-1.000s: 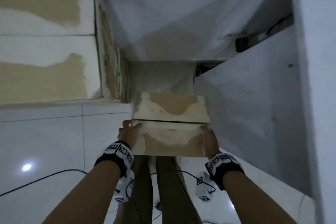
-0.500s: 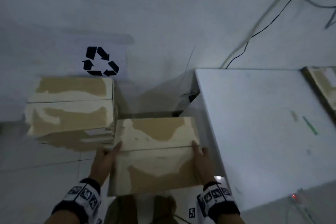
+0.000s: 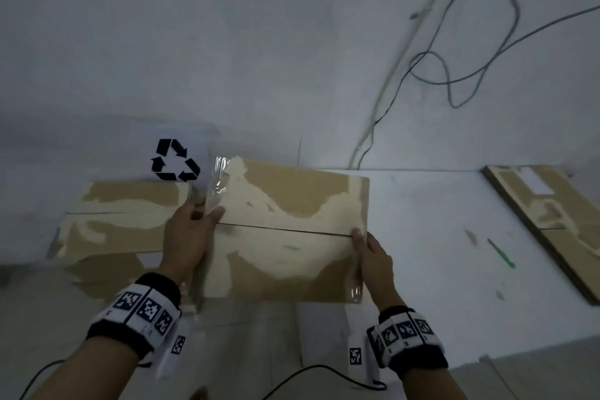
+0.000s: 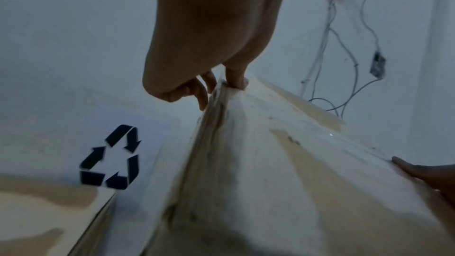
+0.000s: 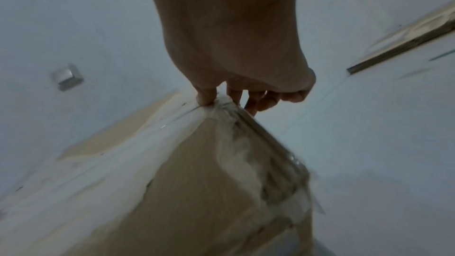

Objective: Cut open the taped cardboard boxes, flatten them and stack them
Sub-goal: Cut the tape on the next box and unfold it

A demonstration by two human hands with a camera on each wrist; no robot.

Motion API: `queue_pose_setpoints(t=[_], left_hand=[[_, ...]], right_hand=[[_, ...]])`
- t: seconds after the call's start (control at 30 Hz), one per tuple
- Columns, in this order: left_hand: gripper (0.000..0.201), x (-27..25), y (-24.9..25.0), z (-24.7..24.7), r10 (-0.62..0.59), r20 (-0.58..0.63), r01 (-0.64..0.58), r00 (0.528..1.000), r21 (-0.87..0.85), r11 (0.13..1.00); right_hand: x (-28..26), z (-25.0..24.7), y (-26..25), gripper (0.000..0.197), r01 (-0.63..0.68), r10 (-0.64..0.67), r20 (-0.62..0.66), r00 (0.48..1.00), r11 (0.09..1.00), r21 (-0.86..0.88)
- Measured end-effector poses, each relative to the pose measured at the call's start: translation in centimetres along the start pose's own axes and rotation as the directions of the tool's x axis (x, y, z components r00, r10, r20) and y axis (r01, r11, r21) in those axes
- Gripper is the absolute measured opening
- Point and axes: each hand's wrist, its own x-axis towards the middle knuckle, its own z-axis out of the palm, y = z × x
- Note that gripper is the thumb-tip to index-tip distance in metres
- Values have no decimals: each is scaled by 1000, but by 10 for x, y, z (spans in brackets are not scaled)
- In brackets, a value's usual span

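Observation:
I hold a taped brown cardboard box [image 3: 289,230] in the air between both hands, partly over the left edge of the white table [image 3: 438,269]. My left hand [image 3: 191,227] grips its left end, thumb on top and fingers down the side [image 4: 206,87]. My right hand [image 3: 370,253] grips the right end the same way, thumb at the top seam [image 5: 206,94]. Clear tape hangs loose at the box's far left corner [image 3: 219,178]. A green-handled cutter [image 3: 501,253] lies on the table to the right.
Other cardboard boxes [image 3: 120,221] stand on the floor at the left, below a sheet with a recycling sign [image 3: 175,164] on the wall. Flattened cardboard [image 3: 558,227] lies at the table's right end. Cables [image 3: 454,68] hang on the wall; a black cable [image 3: 324,370] runs on the floor.
The box has come up from near the floor and moved right, over the table's edge. Both hands have kept their hold on its ends. The view has swung up to the wall and table.

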Motion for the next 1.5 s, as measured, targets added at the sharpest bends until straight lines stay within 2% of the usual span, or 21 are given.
queue_pose_setpoints(t=[0.07, 0.17, 0.2, 0.27, 0.33, 0.4, 0.43, 0.5, 0.6, 0.7, 0.73, 0.77, 0.83, 0.9, 0.97, 1.07, 1.2, 1.27, 1.3, 1.4, 1.5], left_hand=[[23, -19, 25, 19, 51, -7, -50, 999, 69, 996], [26, -41, 53, 58, 97, 5, -97, 995, 84, 992], [27, -49, 63, 73, 79, 38, -80, 996, 34, 996], [34, -60, 79, 106, -3, 156, 29, 988, -169, 985], [72, -68, 93, 136, -115, 304, 219, 946, -337, 916], [118, -75, 107, 161, -208, 419, 356, 884, -316, 879], [126, -78, 114, 173, -236, 469, 405, 851, -301, 863], [128, -78, 118, 197, -278, 512, 481, 813, -322, 815], [123, -74, 110, 232, -305, 532, 539, 790, -365, 759], [57, -77, 107, 263, -184, 615, 487, 767, -371, 791], [46, -78, 103, 272, -157, 625, 465, 764, -367, 805], [47, -74, 94, 282, -142, 632, 459, 762, -372, 807], [66, -60, 71, 304, -134, 643, 478, 754, -398, 783], [72, -48, 48, 326, -180, 626, 488, 759, -365, 793], [53, -49, 33, 347, -219, 568, 443, 793, -291, 848], [34, -51, 17, 377, -214, 411, 267, 886, -76, 961], [29, -43, 10, 415, -289, 343, 274, 894, 92, 957], [27, -46, 26, 426, -298, 327, 332, 897, -51, 942], [35, -48, 38, 430, -306, 305, 366, 902, -163, 916], [52, -45, 64, 447, -275, 150, 308, 950, -282, 909], [59, -36, 81, 468, -164, -98, 171, 982, 68, 983]], right_hand=[[1, -37, 6, 73, 56, -55, -38, 998, 998, 30], [-1, -90, 9, 37, 147, -132, -106, 986, 978, 151], [-1, -108, 12, 27, 169, -146, -126, 981, 965, 199], [-1, -140, 22, 25, 188, -147, -158, 976, 940, 284], [1, -171, 36, 25, 198, -143, -166, 976, 900, 389], [3, -197, 51, 28, 219, -145, -202, 969, 882, 418], [4, -208, 59, 30, 229, -144, -226, 964, 879, 418], [5, -225, 73, 33, 247, -144, -253, 957, 860, 446], [11, -241, 91, 38, 242, -127, -257, 958, 839, 487], [29, -253, 107, 38, 189, -71, -224, 972, 805, 563], [36, -256, 112, 33, 178, -56, -217, 975, 778, 602], [44, -259, 116, 27, 162, -27, -214, 977, 744, 648], [61, -264, 124, 18, 119, 71, -214, 974, 642, 757], [77, -270, 134, 17, 47, 206, -192, 960, 556, 830], [90, -275, 148, 23, -65, 340, -128, 932, 503, 862], [104, -276, 174, 25, -144, 432, -106, 895, 506, 850], [118, -279, 195, 27, -225, 399, -34, 916, 585, 779], [130, -288, 207, 30, -290, 403, 9, 915, 644, 708], [138, -295, 215, 29, -327, 424, 20, 906, 668, 668], [166, -314, 232, 31, -375, 468, -30, 883, 743, 555], [202, -331, 252, 28, -312, 377, -169, 911, 896, 315]])
